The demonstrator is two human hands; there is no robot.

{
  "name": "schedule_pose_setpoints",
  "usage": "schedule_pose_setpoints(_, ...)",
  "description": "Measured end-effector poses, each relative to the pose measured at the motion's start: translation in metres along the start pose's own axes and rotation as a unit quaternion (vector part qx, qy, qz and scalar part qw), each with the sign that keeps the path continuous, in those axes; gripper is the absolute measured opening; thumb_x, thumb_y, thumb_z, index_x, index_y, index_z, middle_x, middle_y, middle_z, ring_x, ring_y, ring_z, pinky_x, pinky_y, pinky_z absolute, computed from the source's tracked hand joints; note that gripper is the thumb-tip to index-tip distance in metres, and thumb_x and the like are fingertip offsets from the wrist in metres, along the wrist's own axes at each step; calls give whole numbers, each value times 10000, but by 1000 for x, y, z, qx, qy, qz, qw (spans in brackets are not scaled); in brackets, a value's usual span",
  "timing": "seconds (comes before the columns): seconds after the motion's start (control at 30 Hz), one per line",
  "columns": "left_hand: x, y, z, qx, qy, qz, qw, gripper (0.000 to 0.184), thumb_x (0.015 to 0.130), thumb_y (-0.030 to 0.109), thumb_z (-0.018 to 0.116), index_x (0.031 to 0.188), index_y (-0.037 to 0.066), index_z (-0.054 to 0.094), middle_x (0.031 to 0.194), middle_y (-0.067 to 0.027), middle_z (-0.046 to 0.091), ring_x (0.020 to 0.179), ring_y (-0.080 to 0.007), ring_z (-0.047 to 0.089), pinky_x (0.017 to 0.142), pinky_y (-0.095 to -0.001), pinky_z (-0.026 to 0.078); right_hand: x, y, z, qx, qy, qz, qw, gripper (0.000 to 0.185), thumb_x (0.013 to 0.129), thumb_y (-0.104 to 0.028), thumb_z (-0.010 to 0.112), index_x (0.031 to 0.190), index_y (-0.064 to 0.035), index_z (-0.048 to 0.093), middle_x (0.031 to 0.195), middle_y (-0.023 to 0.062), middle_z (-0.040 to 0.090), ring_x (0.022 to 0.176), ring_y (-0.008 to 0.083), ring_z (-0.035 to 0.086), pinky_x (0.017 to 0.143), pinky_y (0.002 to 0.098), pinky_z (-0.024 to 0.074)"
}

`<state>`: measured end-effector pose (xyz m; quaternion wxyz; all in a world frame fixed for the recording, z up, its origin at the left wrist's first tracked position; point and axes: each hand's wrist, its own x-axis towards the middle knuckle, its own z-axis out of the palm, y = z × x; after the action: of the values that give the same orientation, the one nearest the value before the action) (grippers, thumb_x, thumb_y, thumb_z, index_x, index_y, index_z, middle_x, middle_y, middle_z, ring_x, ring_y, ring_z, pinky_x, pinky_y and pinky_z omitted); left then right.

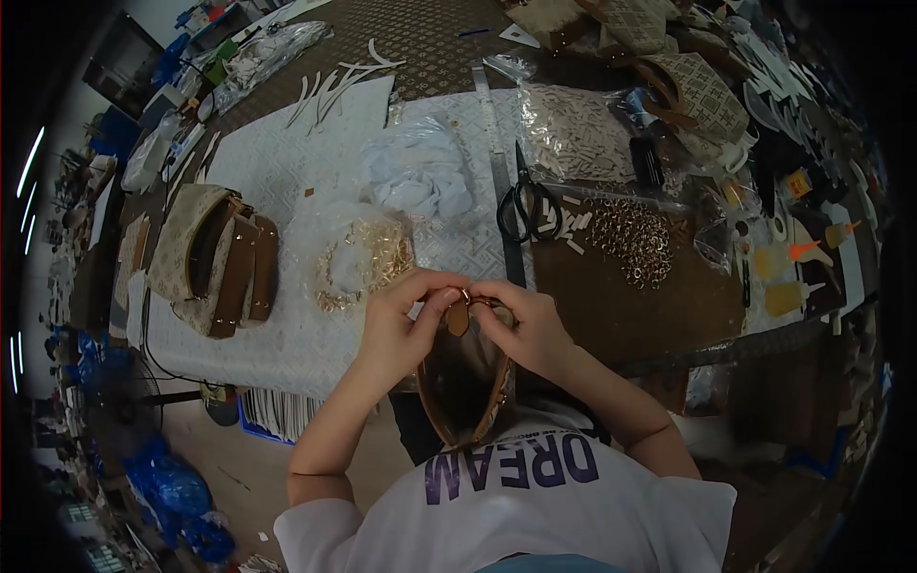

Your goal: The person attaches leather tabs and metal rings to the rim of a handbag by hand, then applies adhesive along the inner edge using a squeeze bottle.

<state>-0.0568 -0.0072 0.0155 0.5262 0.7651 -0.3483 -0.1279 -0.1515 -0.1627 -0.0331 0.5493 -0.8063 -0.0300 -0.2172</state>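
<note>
Near the table's front edge, my left hand (413,310) pinches a small brown leather tab (458,319) beside a metal ring (465,297). My right hand (521,323) is closed on the brown strap end just to the right of that tab, its fingertips almost meeting those of the left. Below both hands hangs an open brown bag (465,382), its mouth facing up against my shirt. A clear plastic bag of gold-coloured hardware (368,260) lies beyond my left hand. Black-handled scissors (526,205) lie beyond my right hand.
Patterned bags with brown trim (229,263) stand at the left. Loose metal rings (632,239) are piled on a brown board (621,320) at the right, below a bag of small pale pieces (578,134). Glue bottles (785,298) stand at the far right; a metal ruler (492,124) lies mid-table.
</note>
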Motion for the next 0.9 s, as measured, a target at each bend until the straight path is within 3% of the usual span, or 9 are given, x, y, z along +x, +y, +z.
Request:
schedule_pose_setpoints(0.2,0,5,-13,9,-39,29,999,85,900,0,564,934,-16,641,891,-59,639,809,-118,585,742,-233,460,8,-12,3,8,11,-24,1000,171,859,-70,631,1025,-30,623,919,123,657,776,265,662,624,312,518)
schedule_pose_setpoints(0.4,-2,3,-21,-142,-101,-118,978,109,942,26,524,984,-15,616,911,-18,627,845,-82,576,752,-225,464,8,-10,8,-65,10,-59,996,142,826,-88,661,965,-66,646,822,91,641,648,282,630,558,326,486)
schedule_pose_setpoints(0.5,1,-7,-27,-216,-135,-134,958,127,952,39,510,994,-14,618,912,-14,631,839,-74,575,739,-221,470,9,-15,10,-66,10,-49,997,121,824,-107,657,937,-64,653,792,96,635,640,288,626,568,332,488)
schedule_pose_setpoints(0.7,10,-16,-33,-181,-162,-159,957,156,957,63,509,1039,1,626,954,-22,628,852,-92,583,777,-232,471,17,-6,12,16,-11,14,1000,131,849,-138,617,921,-34,651,769,128,634,649,300,626,582,349,482)
schedule_pose_setpoints(0.8,8,-7,-35,-179,-137,-94,970,172,935,55,539,1075,5,626,981,-33,623,885,-97,585,792,-234,462,17,-1,18,41,25,4,999,146,862,-155,612,922,-29,652,761,139,637,650,306,625,577,346,472)
schedule_pose_setpoints(0.9,1,-3,-34,-56,-109,33,992,251,893,44,588,1140,4,597,970,-48,612,838,-106,575,764,-226,456,18,2,15,59,-37,76,995,172,891,-185,600,936,-22,632,741,144,633,637,308,620,581,347,472)
